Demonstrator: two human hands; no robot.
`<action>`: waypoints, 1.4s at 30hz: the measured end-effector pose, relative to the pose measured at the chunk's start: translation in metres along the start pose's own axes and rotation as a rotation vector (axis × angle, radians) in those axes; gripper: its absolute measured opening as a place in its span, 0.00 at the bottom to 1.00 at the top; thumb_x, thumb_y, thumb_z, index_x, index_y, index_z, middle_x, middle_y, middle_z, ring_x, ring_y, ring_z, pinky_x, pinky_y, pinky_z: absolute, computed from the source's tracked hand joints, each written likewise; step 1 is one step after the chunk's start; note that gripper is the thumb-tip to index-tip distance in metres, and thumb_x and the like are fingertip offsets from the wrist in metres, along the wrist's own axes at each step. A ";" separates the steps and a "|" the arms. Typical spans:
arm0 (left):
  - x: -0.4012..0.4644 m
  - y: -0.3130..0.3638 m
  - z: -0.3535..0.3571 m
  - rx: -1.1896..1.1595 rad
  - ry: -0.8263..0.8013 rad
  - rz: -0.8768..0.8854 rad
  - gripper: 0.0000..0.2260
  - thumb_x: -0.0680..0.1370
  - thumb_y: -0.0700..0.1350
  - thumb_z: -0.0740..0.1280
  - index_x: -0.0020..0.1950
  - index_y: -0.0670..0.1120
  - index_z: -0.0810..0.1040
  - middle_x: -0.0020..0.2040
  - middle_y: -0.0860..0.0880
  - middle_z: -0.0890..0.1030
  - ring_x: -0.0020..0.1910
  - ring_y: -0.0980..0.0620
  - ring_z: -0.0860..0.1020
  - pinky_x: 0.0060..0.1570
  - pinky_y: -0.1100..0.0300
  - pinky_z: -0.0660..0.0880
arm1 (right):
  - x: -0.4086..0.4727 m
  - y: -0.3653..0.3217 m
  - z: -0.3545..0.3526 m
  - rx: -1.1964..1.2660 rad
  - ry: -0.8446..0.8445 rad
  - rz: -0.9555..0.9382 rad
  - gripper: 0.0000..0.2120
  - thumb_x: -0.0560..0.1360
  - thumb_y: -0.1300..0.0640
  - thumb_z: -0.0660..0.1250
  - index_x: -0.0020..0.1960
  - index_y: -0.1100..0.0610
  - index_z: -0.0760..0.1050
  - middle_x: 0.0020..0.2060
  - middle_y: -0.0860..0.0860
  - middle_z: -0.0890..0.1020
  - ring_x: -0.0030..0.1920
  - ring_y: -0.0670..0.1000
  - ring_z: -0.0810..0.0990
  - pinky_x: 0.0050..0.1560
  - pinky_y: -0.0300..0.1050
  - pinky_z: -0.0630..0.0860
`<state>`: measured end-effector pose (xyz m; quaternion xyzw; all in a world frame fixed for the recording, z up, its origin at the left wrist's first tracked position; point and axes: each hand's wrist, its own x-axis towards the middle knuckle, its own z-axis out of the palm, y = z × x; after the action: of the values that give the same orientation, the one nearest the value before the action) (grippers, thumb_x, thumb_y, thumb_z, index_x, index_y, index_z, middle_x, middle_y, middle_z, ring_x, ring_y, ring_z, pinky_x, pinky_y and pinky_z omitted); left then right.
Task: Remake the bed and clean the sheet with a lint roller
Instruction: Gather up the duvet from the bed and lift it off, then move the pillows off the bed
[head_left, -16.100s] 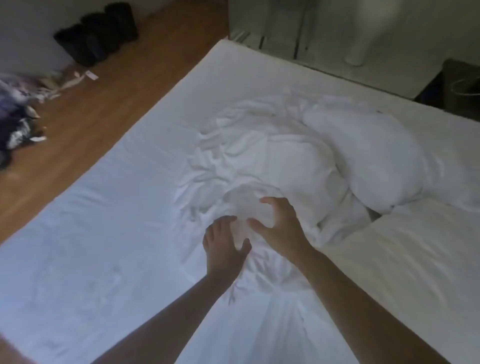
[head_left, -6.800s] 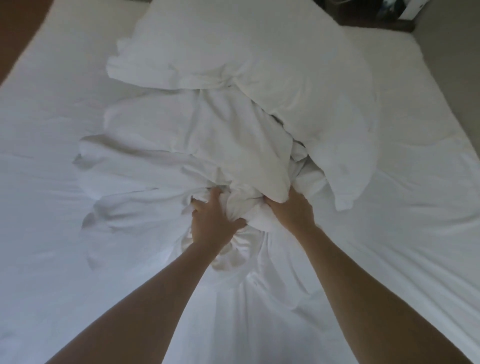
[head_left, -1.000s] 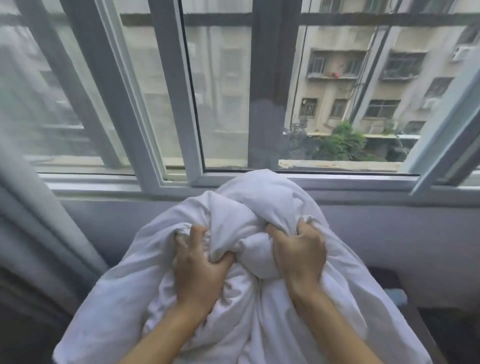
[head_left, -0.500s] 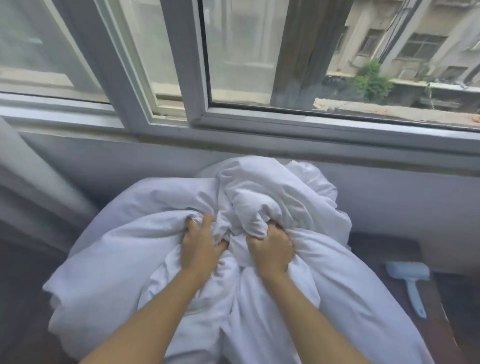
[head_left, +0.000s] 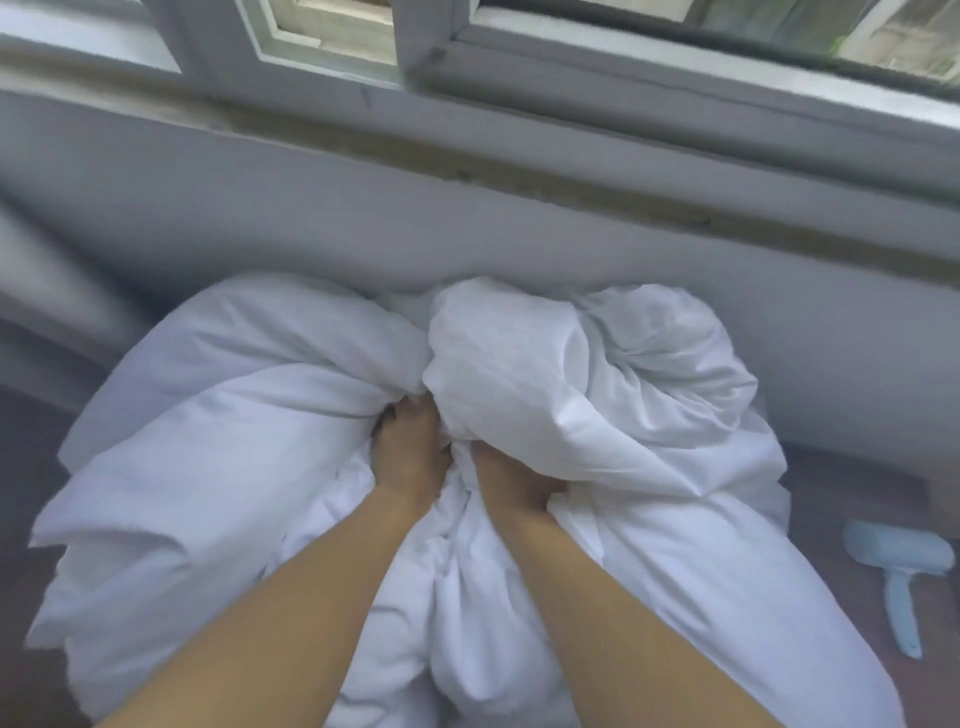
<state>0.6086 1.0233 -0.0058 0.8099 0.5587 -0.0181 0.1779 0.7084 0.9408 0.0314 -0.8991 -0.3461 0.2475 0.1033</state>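
Note:
A big bundle of white bedding fills the middle of the head view, bunched against the wall under a window. My left hand grips a fold at the bundle's centre. My right hand grips the cloth right beside it, its fingers buried under a fold. A pale blue lint roller lies on a dark surface at the right edge, apart from the bundle. The bed is out of view.
A grey wall and a window sill run across the top, close behind the bundle. A dark brown surface shows at the right, under the roller, and at the far left.
The bundle has come lower and spread out against the wall below the window. My view has tilted down, so the lint roller now sits closer at the right. Both hands keep their grip.

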 end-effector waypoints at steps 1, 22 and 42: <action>0.004 -0.003 0.006 0.019 -0.004 0.001 0.15 0.69 0.41 0.75 0.52 0.39 0.76 0.44 0.39 0.81 0.42 0.38 0.81 0.40 0.51 0.78 | 0.009 0.004 0.016 -0.161 -0.023 -0.146 0.23 0.79 0.44 0.66 0.69 0.54 0.71 0.65 0.50 0.76 0.66 0.48 0.73 0.41 0.23 0.60; -0.186 -0.076 -0.147 -0.516 0.379 -0.023 0.11 0.78 0.42 0.66 0.60 0.48 0.77 0.57 0.52 0.78 0.58 0.49 0.74 0.60 0.48 0.74 | -0.189 -0.064 -0.087 0.190 0.608 -0.207 0.24 0.73 0.48 0.71 0.67 0.53 0.74 0.60 0.55 0.72 0.64 0.58 0.70 0.62 0.56 0.66; -0.614 -0.321 -0.183 -1.033 1.037 -1.007 0.08 0.80 0.41 0.67 0.57 0.52 0.77 0.49 0.60 0.82 0.49 0.60 0.81 0.51 0.66 0.79 | -0.557 -0.234 0.066 0.225 -0.302 -1.239 0.06 0.77 0.57 0.69 0.53 0.52 0.78 0.46 0.43 0.77 0.50 0.45 0.74 0.49 0.37 0.71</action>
<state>0.0545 0.6286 0.2193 0.1929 0.7974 0.5293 0.2166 0.1851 0.7401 0.2665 -0.4719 -0.7834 0.3005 0.2706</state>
